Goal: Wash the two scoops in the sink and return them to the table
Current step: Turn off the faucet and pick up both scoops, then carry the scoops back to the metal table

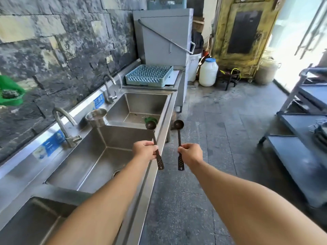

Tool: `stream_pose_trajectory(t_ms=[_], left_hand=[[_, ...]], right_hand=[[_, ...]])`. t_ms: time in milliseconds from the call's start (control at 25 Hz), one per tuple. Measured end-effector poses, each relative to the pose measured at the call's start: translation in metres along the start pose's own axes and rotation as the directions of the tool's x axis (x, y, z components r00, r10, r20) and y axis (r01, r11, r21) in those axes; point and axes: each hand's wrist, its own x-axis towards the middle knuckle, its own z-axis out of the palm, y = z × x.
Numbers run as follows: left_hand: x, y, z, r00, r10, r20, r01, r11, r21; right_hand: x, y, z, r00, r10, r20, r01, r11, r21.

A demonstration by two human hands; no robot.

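Note:
Each hand holds a dark long-handled scoop upright, bowl at the top. My left hand (146, 149) grips the left scoop (151, 125) by its handle, over the front rim of the steel sink (159, 138). My right hand (191, 152) grips the right scoop (178, 124) by its handle, out over the floor beside the sink. The two scoops are apart and roughly parallel. The middle basin lies just left of my left hand, with a drain (115, 172) at its bottom.
Two taps (66, 124) (108, 89) rise from the sink's back edge. A steel cup (97, 117) sits on the divider. A green item (150, 119) lies in the far basin. A blue rack (148, 75) and dishwasher stand beyond. Metal shelving (300, 131) is at right.

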Motion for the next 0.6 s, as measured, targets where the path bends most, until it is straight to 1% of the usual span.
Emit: stream_pose_trajectory(t_ms=[160,240,320,600], left_hand=[[-0.032,0.007,0.106,0.987,0.036,0.155,-0.052,0.994,0.096],[-0.054,0.005,0.159,0.971,0.046,0.235,-0.074,0.991,0.115],[-0.073,0.004,0.204,0.957,0.054,0.285,-0.098,0.985,0.142],[-0.17,-0.009,0.377,0.865,0.037,0.501,-0.187,0.949,0.252]], right_hand=[[0.006,0.034,-0.103,0.99,0.053,-0.134,-0.049,0.998,0.031],[0.004,0.052,-0.161,0.974,0.087,-0.209,-0.076,0.995,0.057],[0.0,0.067,-0.21,0.956,0.116,-0.268,-0.094,0.991,0.093],[-0.029,0.148,-0.378,0.84,0.223,-0.495,-0.131,0.968,0.214]])
